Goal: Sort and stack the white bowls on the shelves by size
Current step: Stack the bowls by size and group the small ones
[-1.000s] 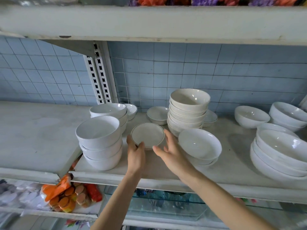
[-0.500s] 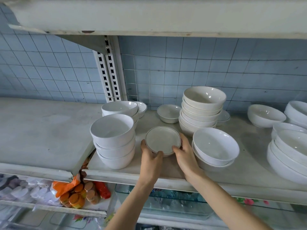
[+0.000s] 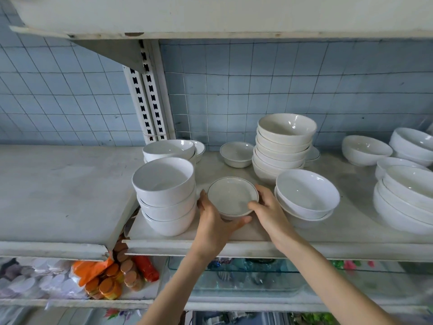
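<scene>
A small shallow white dish [image 3: 232,197] with a thin dark rim line sits near the front of the white shelf [image 3: 234,240]. My left hand [image 3: 214,221] curls under its left and near side. My right hand [image 3: 269,207] grips its right rim. Left of it stands a stack of three deep white bowls [image 3: 165,195]. Right of it lies a short stack of wide bowls [image 3: 307,195]. Behind stands a tall stack of cream bowls [image 3: 284,146], with a single small bowl [image 3: 236,153] beside it.
Another bowl stack [image 3: 169,148] stands at the back left, by the slotted upright [image 3: 147,95]. Large bowls [image 3: 407,198] and more bowls [image 3: 365,148] fill the right end. A bare lower-set shelf board [image 3: 58,191] lies left. Packets and glassware sit on the shelf below.
Both hands have closed in on the small dish: the left went from touching its near edge to cupping under it, the right from hovering to gripping the rim. The camera moved closer.
</scene>
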The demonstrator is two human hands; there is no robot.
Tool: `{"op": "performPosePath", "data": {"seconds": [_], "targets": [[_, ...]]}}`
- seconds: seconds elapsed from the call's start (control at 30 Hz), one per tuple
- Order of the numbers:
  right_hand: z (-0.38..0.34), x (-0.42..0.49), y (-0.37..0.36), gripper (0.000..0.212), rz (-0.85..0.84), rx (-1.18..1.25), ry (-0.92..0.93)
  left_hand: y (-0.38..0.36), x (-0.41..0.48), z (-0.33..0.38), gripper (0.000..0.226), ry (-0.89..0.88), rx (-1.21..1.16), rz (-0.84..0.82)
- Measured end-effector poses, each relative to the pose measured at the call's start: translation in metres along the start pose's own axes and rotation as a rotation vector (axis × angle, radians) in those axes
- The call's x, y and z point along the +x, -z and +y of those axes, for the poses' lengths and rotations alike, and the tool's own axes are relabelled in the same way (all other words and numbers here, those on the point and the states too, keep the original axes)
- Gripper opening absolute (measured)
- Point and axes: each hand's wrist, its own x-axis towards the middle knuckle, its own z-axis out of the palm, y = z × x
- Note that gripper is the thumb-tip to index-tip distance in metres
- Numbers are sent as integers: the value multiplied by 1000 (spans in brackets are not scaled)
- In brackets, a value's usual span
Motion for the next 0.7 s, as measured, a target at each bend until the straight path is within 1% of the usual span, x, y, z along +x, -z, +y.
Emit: {"op": "performPosePath", "data": {"seconds": [0.1,0.2,0.3,0.33,0.37,0.43,0.5,0.63,0.7], "targets": [[-9,-7,2,31,-40,-67,11,2,-3,3,120,-63,1,12],[-17,-22,10,33,-119,-161,61,3,-2,6,122,-80,-1,15],[-32,-43,31,61,-241,-125,31,-1,1,7,115,-117,32,34],[-38,-48,43,61,-265,-92,18,-4,3,6,112,-128,53,43],[-46,-54,56,56,-278,-58,23,-7,4,6,111,-130,73,49],[-57,-61,83,46,-269,-6,61,-10,6,6,113,-112,89,46],[-60,-62,108,38,-224,-1,116,-11,9,5,116,-92,97,34],[-56,-50,151,28,-75,-69,226,-14,13,4,118,-90,144,21],[-49,-34,167,27,1,-166,267,-15,17,4,116,-89,170,23]]}}
